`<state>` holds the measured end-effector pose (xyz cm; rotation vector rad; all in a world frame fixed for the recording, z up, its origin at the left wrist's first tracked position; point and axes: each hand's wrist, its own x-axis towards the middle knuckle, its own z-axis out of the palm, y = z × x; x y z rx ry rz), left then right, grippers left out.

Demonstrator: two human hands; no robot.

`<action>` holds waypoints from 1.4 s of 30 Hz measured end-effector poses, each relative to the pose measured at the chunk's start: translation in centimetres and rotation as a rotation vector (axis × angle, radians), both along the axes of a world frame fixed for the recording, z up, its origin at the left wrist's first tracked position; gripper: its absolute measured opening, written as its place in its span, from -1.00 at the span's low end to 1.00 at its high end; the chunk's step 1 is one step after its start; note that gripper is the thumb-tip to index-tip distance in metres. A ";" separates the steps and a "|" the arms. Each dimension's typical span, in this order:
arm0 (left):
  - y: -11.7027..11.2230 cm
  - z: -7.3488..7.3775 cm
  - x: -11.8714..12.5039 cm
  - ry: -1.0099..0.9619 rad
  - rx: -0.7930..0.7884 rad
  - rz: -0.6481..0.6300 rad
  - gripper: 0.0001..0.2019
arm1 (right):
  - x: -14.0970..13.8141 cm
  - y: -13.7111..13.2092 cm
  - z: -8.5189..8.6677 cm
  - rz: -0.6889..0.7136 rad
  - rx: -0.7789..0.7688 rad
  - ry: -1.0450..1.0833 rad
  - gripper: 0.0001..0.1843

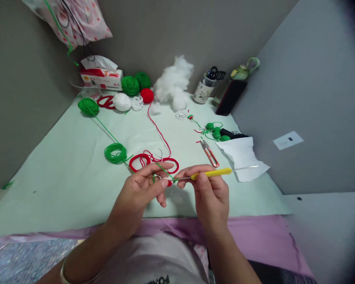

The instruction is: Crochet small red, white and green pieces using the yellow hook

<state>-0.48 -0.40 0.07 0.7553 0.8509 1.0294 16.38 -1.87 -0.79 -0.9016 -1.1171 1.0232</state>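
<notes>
Person (130, 268) is wearing a pale greyish top (154, 256), dark capitals (162, 280) are showing on it, slim whitish bangle (62, 271) is circling the left forearm (90, 249)

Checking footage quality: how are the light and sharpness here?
Head view: soft light, a faint shadow on the table between left hand and right hand; right edge falls to black; the yellow-handled crochet hook reads clearly, but the red yarn piece is too small to show stitches.

Soft, diffuse light covered the pale tabletop (68, 189), where my left hand (142, 187) and right hand (211, 189) cast only faint shadows. Dark, blurred vignetting closed the right edge, wide-angle distortion splayed the grey partitions (319, 90), and the small red piece (169, 183) between my hands lacked resolved detail.
</notes>
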 end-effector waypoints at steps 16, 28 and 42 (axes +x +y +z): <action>-0.1 -0.2 0.5 0.033 0.070 0.086 -0.67 | -0.1 -1.1 -0.8 -0.092 0.453 -0.578 -0.72; 0.0 0.0 0.5 -0.052 -0.032 0.020 -0.58 | -0.5 0.4 -0.4 0.041 -0.014 0.125 -0.80; 0.6 0.0 0.5 -0.155 -0.137 -0.016 -0.79 | -0.2 -0.2 -0.4 -0.118 0.064 -0.025 -0.76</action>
